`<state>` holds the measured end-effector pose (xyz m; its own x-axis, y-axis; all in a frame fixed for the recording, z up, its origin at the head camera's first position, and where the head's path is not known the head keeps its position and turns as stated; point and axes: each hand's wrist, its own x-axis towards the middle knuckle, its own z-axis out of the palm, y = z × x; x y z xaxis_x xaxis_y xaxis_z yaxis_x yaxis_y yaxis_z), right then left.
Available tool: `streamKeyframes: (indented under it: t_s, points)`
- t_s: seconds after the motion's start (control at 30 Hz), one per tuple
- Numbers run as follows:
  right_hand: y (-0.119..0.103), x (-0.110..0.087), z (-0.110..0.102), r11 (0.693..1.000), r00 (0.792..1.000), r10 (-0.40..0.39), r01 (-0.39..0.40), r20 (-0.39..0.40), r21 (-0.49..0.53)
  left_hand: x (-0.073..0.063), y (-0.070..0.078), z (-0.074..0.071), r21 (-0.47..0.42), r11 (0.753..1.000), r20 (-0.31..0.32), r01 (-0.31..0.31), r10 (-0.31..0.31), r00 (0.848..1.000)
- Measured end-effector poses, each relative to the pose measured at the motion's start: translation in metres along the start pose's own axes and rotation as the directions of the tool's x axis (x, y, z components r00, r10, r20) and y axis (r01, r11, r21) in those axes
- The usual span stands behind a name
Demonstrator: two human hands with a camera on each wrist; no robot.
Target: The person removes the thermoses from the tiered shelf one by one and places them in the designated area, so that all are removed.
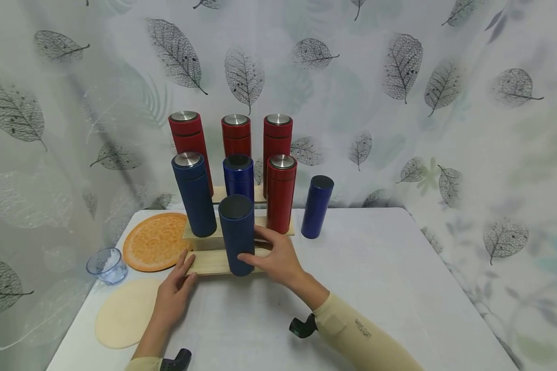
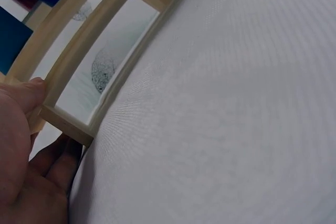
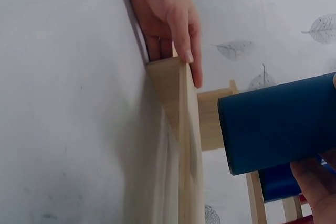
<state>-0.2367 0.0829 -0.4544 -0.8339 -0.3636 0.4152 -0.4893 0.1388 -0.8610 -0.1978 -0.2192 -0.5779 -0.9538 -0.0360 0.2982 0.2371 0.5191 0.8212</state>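
My right hand (image 1: pixel 280 257) holds a dark blue thermos flask (image 1: pixel 236 234) upright, thumb on its near side. In the right wrist view, a gap shows between the base of this flask (image 3: pixel 273 124) and the front step of the wooden tiered rack (image 3: pixel 190 145). My left hand (image 1: pixel 173 296) grips the left end of that front step (image 1: pixel 209 263); the left wrist view has the thumb (image 2: pixel 32 90) at its upper edge. On the middle step stand a blue flask with a steel lid (image 1: pixel 195 196), a shiny blue flask (image 1: pixel 239 175) and a red flask (image 1: pixel 280 196).
Three red flasks, one of them at the left (image 1: pixel 187 134), stand on the back step. Right of the rack is another blue flask (image 1: pixel 317 206). To the left lie an orange round mat (image 1: pixel 155 239), a clear glass (image 1: pixel 108 265) and a pale round board (image 1: pixel 125 314). A patterned curtain hangs behind.
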Motion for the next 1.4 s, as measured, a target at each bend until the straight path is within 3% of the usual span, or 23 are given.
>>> streamKeyframes:
  t_s: [0.37, 1.4]
  points:
    - [0.009, -0.011, -0.019, 1.0, 0.998, -0.002, 0.002, -0.063, -0.011, 0.001, -0.004, 0.0, -0.011, 1.0, 0.002, 0.002, -0.002, 1.0]
    - [0.016, -0.031, -0.085, 0.983, 0.986, -0.043, 0.013, -0.164, -0.181, 0.001, 0.001, -0.002, -0.021, 1.0, -0.002, -0.002, 0.002, 1.0]
